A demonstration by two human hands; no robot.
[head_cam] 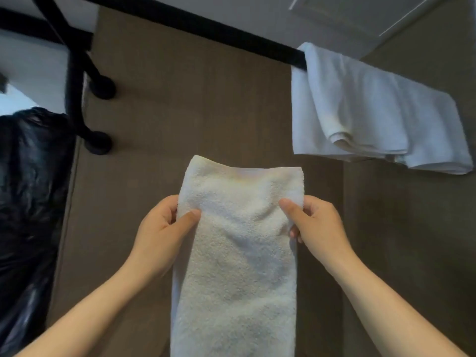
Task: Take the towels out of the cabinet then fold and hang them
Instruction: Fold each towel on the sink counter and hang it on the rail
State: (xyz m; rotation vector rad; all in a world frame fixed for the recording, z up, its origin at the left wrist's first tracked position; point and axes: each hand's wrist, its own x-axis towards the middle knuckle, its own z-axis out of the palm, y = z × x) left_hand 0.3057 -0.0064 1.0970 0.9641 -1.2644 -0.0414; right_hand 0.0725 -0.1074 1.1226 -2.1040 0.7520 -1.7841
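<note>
Item: white terry hand towel (237,240), folded into a long narrow strip and held up in front of the person at centre frame, before a brown wall panel (193,112). Its long axis runs up and down the view; the short top edge points toward the rail, and the lower end is cut off by the bottom edge. The number of layers in the fold cannot be made out. Left hand (164,228): grips the towel's left edge near the top, thumb pressed on the front face, fingers hidden behind the cloth. Right hand (316,225): grips the opposite edge at about the same height, thumb likewise in front. The two hands are level, so neither is nearer the goal. Black rail (206,27): crosses above the towel, slanting from upper left down to the right, well apart from the towel's top edge. The bare stretch lies straight above and to the left. Judged next move: lift and drape the strip crosswise over it. Second white towel (373,112): already draped over the rail at right, covering that end. Black pipe mounts (101,87) and a black plastic bag (28,189) stand at left. No cabinet is identifiable.
</note>
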